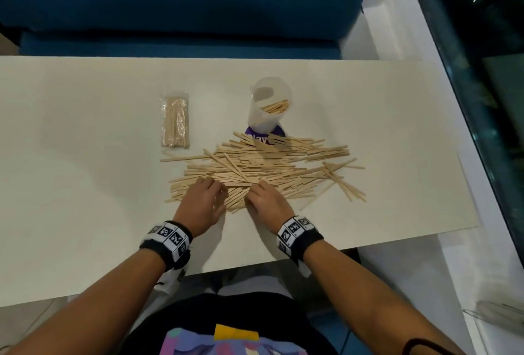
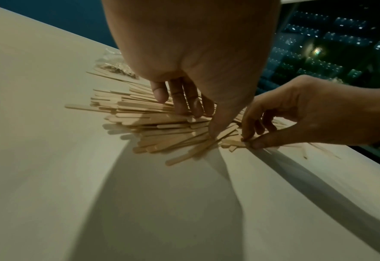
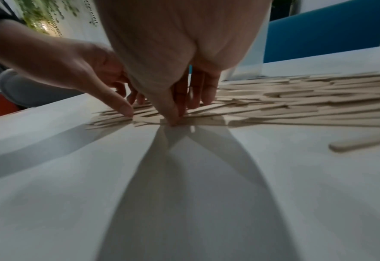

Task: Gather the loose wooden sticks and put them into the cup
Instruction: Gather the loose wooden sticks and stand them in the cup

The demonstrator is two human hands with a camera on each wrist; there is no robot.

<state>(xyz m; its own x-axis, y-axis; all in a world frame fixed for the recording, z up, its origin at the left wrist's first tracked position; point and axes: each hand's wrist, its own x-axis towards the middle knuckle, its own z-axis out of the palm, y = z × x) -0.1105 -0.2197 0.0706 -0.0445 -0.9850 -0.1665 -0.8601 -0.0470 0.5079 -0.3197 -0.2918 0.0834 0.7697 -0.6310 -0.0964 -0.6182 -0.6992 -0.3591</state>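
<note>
Both hands are down on the near edge of the pile of loose flat pale wooden sticks (image 1: 255, 169). My left hand (image 1: 204, 198) has its fingers fairly straight, pressing on top of the sticks, thumb down at the edge. My right hand (image 1: 265, 201) has thumb and fingertips coming together around a few stick ends at the table surface. It looks like a pinch just forming, and I can't tell yet whether anything's actually lifted.

The pile sits mid-table, spreading wide left to right, its far edge touching the foot of the translucent white plastic cup (image 1: 268, 108) with a purple label. The cup is upright and already has a bunch of sticks leaning inside.

My guess on handling: these are light, stiff and thin, and lying flat they're hard to get a nail under. They're smooth, so a bundle will probably fan out and slip if I grab one end. Better to rake them parallel and squeeze around the middle.

Counts: one cup, one sealed clear plastic packet of sticks (image 1: 174, 120) left of the cup, just past the pile's edge. Loose sticks are way too many to count, easily dozens. All of it's on the cream-white rectangular tabletop (image 1: 85, 156).
</note>
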